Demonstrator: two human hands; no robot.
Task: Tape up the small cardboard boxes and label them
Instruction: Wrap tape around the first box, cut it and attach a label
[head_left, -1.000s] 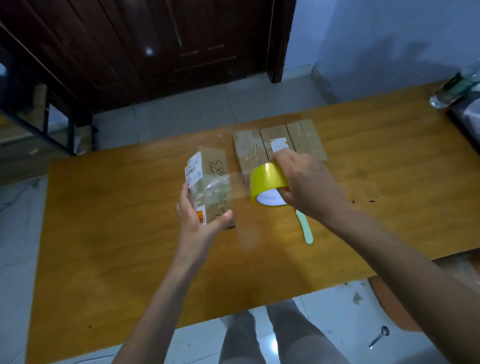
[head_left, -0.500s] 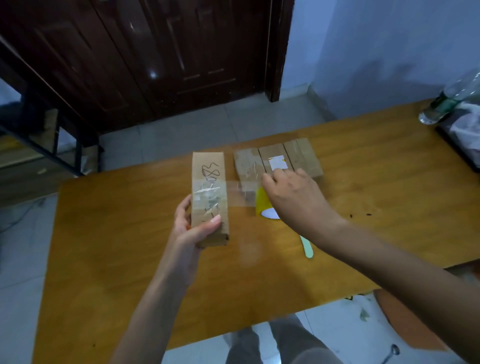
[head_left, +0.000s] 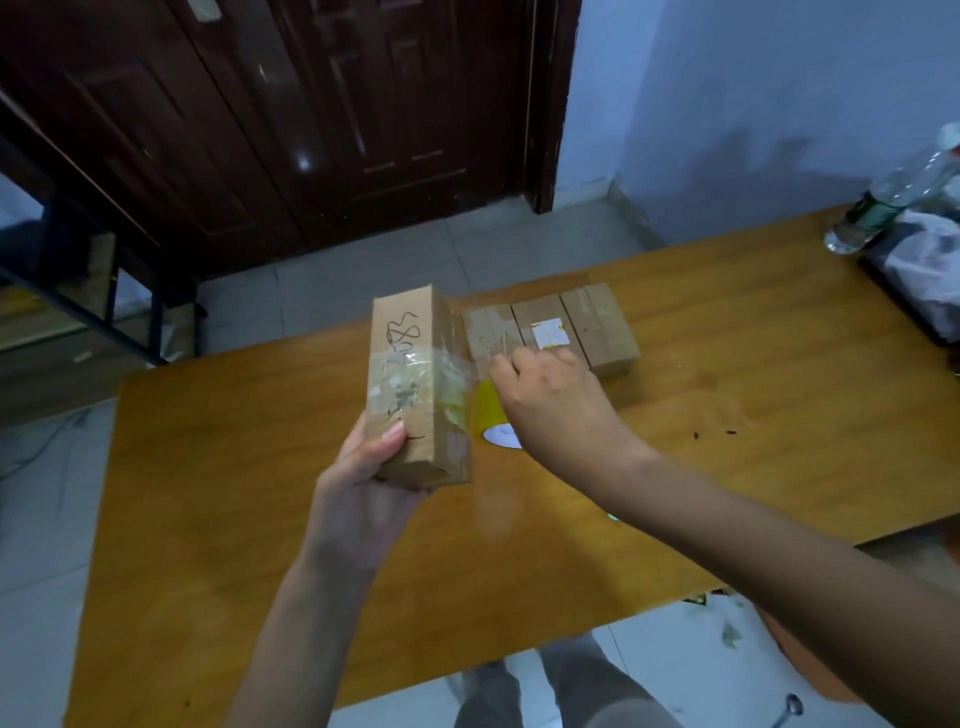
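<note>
Left hand: the left hand (head_left: 363, 483) is nearest, raised over the near-left part of the wooden table (head_left: 218, 467); its thumb and fingers clamp the near end of the held box (head_left: 410, 384).
Held box: lifted clear of the table, left of centre; its long axis runs near to far, the far end tipped up and away, the scribbled face turned upward.
Tape band: clear tape (head_left: 441, 379) crosses the box's middle, across its long axis, and stretches right to the roll.
Right hand: the right hand (head_left: 550, 400) is just right of the box, fingers curled round the yellow tape roll (head_left: 491, 415), held close against the box's right side.
Step in hand: by my reading, winding tape round the box's girth; labelling is not yet done.
Next move: likely needs the roll carried on round the box with the strip taut, then the tape cut.
Far row: three more boxes (head_left: 550, 332) lie side by side on the table beyond the hands, long axes also near to far; the middle one bears a white sticker (head_left: 549, 332).
</note>
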